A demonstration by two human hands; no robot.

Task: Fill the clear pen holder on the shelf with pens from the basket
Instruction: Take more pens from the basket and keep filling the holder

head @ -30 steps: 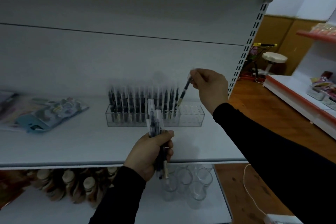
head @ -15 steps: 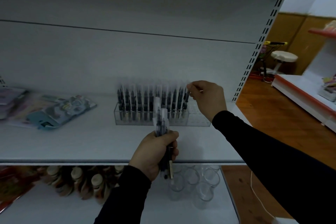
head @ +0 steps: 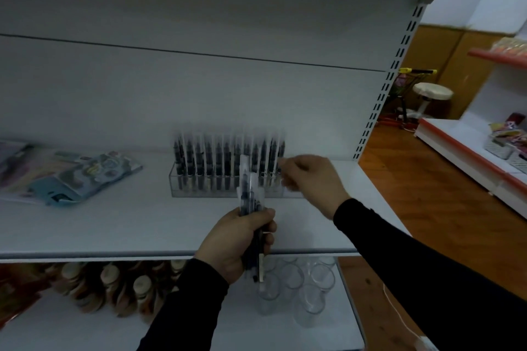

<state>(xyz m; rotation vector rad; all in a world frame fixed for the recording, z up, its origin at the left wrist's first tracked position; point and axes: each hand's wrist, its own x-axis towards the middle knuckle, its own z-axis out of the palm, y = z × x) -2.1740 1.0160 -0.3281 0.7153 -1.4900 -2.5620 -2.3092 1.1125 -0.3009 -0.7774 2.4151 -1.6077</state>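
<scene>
The clear pen holder [head: 199,192] stands at the back of the white shelf [head: 114,225], and a row of dark pens [head: 222,162] fills most of it. My left hand [head: 231,239] grips a bundle of pens [head: 249,188] upright in front of the holder's middle. In front of the holder's right end is my right hand [head: 313,179], blurred, its fingers loosely curled. I see nothing in that hand, and its fingertips are close to the rightmost pen. The basket is out of view.
Flat colourful packets [head: 71,177] lie at the shelf's left. The lower shelf carries brown bottles [head: 114,285] and clear glasses [head: 299,285]. A slotted upright [head: 379,105] ends the shelf on the right. Beyond it are a stool [head: 432,94] and another shelving unit [head: 470,157].
My right hand brought one pen down into the holder's right end, let it go and dropped lower in front of the holder. My left hand kept hold of its bundle.
</scene>
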